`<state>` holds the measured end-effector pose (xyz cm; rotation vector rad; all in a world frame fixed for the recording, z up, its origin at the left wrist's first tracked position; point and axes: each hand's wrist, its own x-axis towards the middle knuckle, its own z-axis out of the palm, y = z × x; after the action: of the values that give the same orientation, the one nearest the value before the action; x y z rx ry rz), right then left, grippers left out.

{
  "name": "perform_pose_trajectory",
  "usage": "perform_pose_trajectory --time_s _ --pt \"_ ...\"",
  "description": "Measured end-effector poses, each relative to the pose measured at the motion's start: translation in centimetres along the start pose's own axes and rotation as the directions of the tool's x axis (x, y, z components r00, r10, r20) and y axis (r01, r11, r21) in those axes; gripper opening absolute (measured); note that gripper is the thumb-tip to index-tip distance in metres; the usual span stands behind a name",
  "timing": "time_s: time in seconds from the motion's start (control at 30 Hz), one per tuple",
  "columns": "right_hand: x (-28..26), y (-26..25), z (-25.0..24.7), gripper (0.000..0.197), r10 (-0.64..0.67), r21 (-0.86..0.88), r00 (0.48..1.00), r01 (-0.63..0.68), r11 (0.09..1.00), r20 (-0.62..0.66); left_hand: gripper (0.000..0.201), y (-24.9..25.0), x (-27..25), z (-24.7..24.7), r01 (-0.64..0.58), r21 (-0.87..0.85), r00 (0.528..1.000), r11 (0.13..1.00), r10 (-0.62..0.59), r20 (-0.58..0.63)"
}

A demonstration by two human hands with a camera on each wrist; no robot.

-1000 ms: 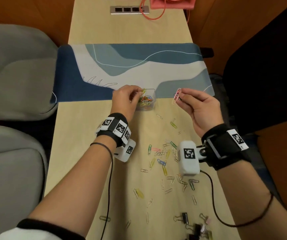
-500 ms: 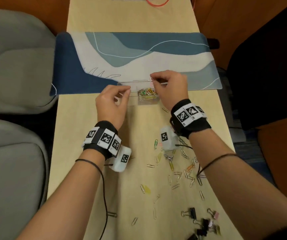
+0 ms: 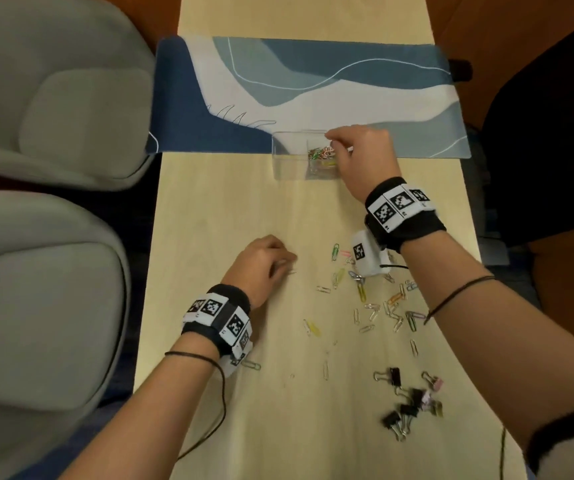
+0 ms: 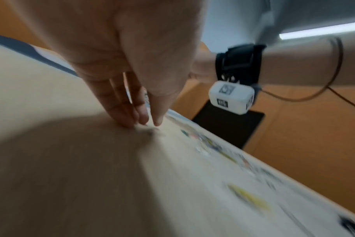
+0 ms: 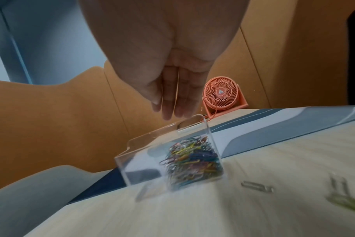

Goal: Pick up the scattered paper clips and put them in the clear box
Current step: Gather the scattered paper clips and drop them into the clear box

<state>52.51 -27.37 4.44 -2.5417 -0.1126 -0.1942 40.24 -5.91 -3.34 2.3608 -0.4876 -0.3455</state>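
The right hand (image 3: 361,157) hovers over the small clear plastic box (image 3: 290,157), which holds a heap of coloured paper clips at the desk mat's near edge; its fingers (image 5: 179,96) hang straight, holding nothing. The left hand (image 3: 261,265) rests mid-table on the pale wooden table (image 3: 209,209), fingertips (image 4: 132,118) pressed around a blurred small clip (image 4: 147,130); whether it is gripped I cannot tell. Loose coloured paper clips (image 3: 372,303) lie scattered toward the table's right edge, black binder clips (image 3: 406,400) nearer the front.
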Motion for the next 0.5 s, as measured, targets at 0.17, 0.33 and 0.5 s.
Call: perform_pose_trajectory --time_s 0.17,0.33,0.5 --pt "-8.7 -0.9 1.3 0.028 -0.071 -0.025 0.949 0.083 0.996 0.308 0.039 0.8 -4.5 1.5 -0.127 0.177 0.991 0.976 0.119 0.054" --pt "-18.6 -1.1 3.2 0.039 -0.089 -0.18 0.838 0.217 0.96 0.538 0.051 0.4 -9.6 1.6 -0.098 0.288 0.995 0.953 0.085 0.059" --pt "-26.1 -2.3 3.5 0.06 -0.199 -0.208 0.841 0.342 0.916 0.504 0.048 1.6 -15.5 2.2 0.118 0.341 0.99 0.932 -0.139 0.037"
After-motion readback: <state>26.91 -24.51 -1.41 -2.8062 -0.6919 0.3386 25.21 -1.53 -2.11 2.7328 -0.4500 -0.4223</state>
